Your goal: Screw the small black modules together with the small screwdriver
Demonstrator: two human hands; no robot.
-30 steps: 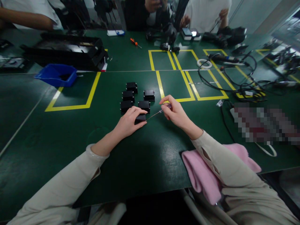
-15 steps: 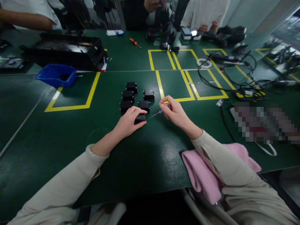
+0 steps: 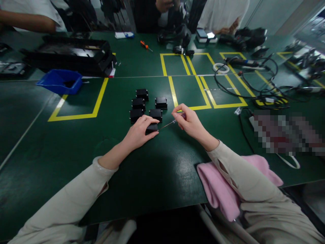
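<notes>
My left hand (image 3: 140,130) grips a small black box (image 3: 152,127) on the green table, thumb on its near side and fingers over its far side. Between the fingers of my right hand (image 3: 187,121) is the handle of a screwdriver (image 3: 167,125). Its thin metal shaft slants down to the left, and the tip meets the right end of the held box. Just beyond my left hand, several similar black boxes stand in two loose columns, among them one black box (image 3: 155,114) right behind the held one and another (image 3: 161,102) farther back.
A blue bin (image 3: 62,82) sits at the left before a black tray (image 3: 68,56). An orange screwdriver (image 3: 144,44) lies at the back. Black cables (image 3: 250,91) sprawl at the right. My right forearm crosses a pink cloth (image 3: 219,189). People sit across the table.
Both my hands, the held box and the screwdriver stay in nearly the same place. Across the table, a person's hand at the upper right has risen slightly.
</notes>
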